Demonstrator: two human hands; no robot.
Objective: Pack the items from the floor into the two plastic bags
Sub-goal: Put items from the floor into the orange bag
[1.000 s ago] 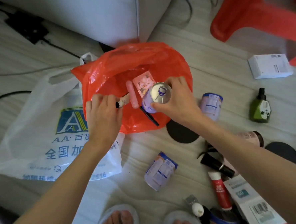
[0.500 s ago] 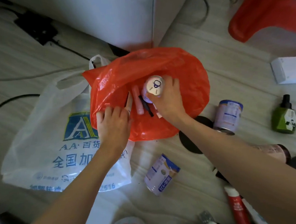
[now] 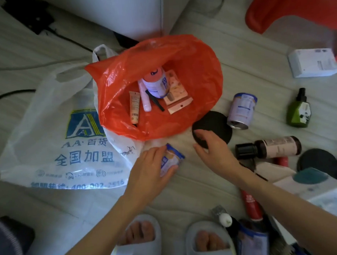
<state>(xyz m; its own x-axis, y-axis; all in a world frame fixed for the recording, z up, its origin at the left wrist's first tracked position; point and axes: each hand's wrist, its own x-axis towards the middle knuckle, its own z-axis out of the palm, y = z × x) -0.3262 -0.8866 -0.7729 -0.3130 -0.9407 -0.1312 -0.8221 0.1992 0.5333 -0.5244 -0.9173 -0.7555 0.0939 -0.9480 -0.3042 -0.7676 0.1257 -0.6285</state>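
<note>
Both hands now out of the red bag (image 3: 203, 70), leaving the can (image 3: 155, 84) inside. Left hand (image 3: 148, 174) fingers curling round a small packet (image 3: 170, 161); right hand (image 3: 214, 150) fingers loose, touching a black disc (image 3: 214, 122).

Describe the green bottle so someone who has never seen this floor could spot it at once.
Start at the red bag in the middle and look right, past the tipped can beside it. The green bottle stands alone there, below the white box. It is the only green, faceted item, with a black pump top.

My left hand (image 3: 150, 166) reaches forward, palm down, fingers curled around a small pack (image 3: 170, 162). My right hand (image 3: 214, 150) hovers beside it, fingers loosely spread.
</note>
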